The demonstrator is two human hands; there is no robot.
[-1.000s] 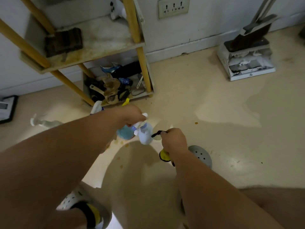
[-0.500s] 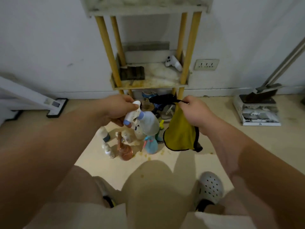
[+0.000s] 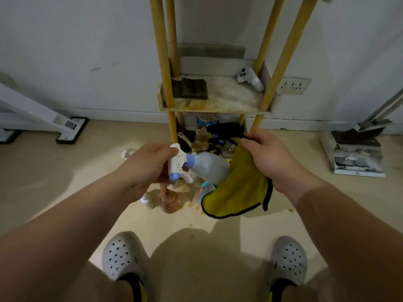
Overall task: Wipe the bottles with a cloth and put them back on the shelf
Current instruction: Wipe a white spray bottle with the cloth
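Head view: the left hand (image 3: 150, 162) grips the white spray bottle (image 3: 209, 166) by its trigger head, fingers curled round it, at the centre of the frame. The bottle lies almost level, with its base pointing right. The right hand (image 3: 270, 158) pinches the top edge of the yellow cloth (image 3: 237, 192). The cloth hangs down and now touches the bottle's base, where half a second ago it hung just apart from it.

On the floor below the hands stand an orange bottle (image 3: 170, 200) and a small white bottle (image 3: 148, 201). A teal bottle (image 3: 206, 188) is partly hidden by the cloth. The shelf (image 3: 218, 107) rises in the upper centre and looms larger than before. Both white clogs (image 3: 122, 256) now show fully near the bottom edge.
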